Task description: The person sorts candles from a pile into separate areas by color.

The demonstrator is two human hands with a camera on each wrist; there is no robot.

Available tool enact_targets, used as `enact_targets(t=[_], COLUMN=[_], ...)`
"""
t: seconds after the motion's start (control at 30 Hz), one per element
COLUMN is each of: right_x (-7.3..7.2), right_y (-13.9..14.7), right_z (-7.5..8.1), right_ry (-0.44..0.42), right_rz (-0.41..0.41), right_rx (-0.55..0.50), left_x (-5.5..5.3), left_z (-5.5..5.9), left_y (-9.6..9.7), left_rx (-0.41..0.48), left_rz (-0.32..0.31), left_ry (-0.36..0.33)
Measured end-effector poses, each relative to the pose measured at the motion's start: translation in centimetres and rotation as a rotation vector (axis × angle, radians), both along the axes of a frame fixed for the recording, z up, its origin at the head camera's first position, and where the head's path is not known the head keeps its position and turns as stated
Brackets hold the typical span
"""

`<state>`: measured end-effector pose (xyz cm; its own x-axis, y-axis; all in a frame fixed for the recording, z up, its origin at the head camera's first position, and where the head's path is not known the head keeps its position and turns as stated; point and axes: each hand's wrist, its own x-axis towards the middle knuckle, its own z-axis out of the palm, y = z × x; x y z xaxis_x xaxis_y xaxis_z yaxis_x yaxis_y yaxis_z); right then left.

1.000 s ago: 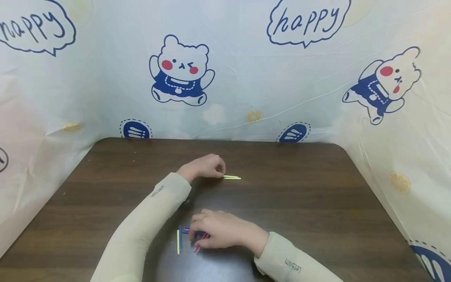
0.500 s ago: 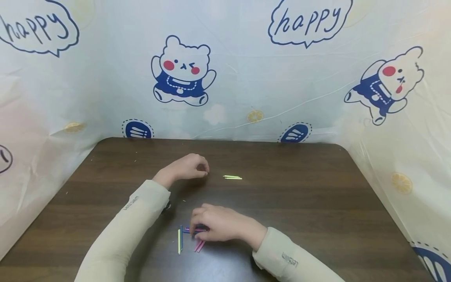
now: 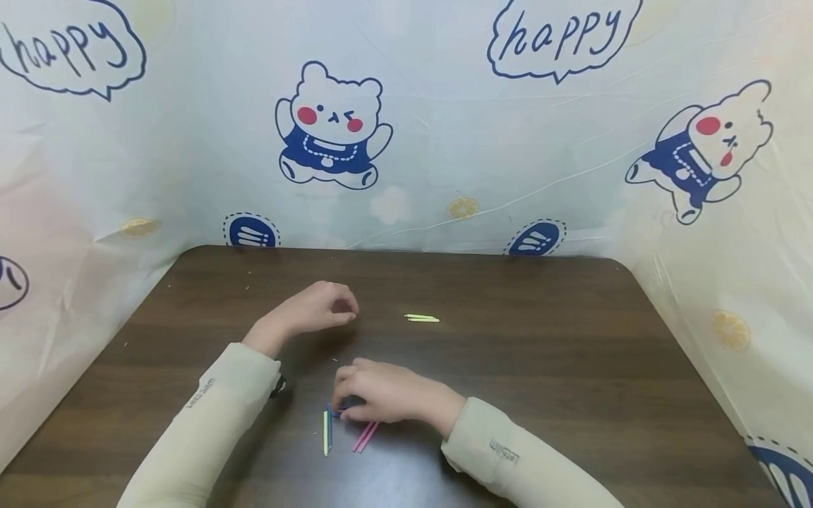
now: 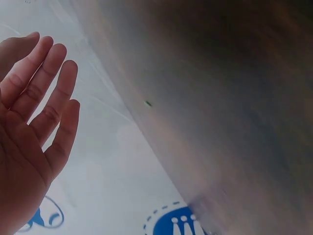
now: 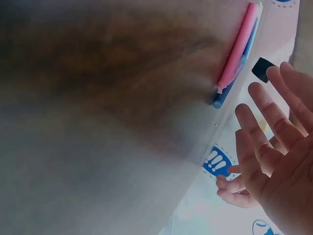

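Observation:
In the head view my left hand (image 3: 317, 307) is over the far left-centre of the table, fingers loosely bent and holding nothing; the left wrist view shows its fingers apart. My right hand (image 3: 384, 391) reaches low over the near centre with its fingertips at a blue stick (image 3: 336, 412), which it partly covers. Its fingers look fairly straight in the right wrist view, with nothing seen between them. Beside that hand lie two thin pink sticks (image 3: 370, 437), slanted, and to their left a yellow-green stick (image 3: 326, 434) next to an upright-lying blue stick (image 3: 330, 428).
Two yellow-green sticks (image 3: 422, 318) lie together farther back on the dark wooden table (image 3: 540, 353). A printed curtain (image 3: 432, 141) with bears and lettering stands around its back and sides. Tiny light specks dot the table.
My left hand has drawn away leftward from the far yellow-green sticks, which stay put. My right hand has shifted slightly up and left over the near sticks, uncovering more of the pink ones.

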<state>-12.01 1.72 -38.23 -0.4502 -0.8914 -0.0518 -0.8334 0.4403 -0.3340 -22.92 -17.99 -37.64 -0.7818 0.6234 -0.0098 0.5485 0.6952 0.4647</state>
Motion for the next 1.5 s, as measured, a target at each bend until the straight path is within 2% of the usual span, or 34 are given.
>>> enact_targets(t=[0.17, 0.4, 0.6, 0.9, 1.13, 1.5], right_x=[-0.2, -0.4, -0.6, -1.0, -0.8, -0.6], right_y=[-0.9, -2.7, -3.4, -3.6, -3.5, -3.3], right_z=[0.0, -0.2, -0.7, -1.3, -1.2, -0.9], right_ry=[0.032, 0.059, 0.037, 0.05, 0.05, 0.03], right_rz=[0.024, 0.098, 0.081, 0.068, 0.051, 0.055], right_rx=[0.024, 0.058, 0.101, 0.133, 0.149, 0.136], left_x=[0.7, 1.7, 2.2, 2.7, 3.7, 5.3], left_z=[0.0, -0.3, -0.3, -0.6, -0.6, -0.9], left_y=[-1.4, -2.7, -3.6, -3.7, -3.6, -4.3], left_rx=[0.009, 0.013, 0.013, 0.008, 0.001, -0.008], left_rz=[0.025, 0.043, 0.072, 0.069, 0.046, 0.053], left_ry=[-0.005, 0.0, -0.004, -0.033, -0.05, -0.035])
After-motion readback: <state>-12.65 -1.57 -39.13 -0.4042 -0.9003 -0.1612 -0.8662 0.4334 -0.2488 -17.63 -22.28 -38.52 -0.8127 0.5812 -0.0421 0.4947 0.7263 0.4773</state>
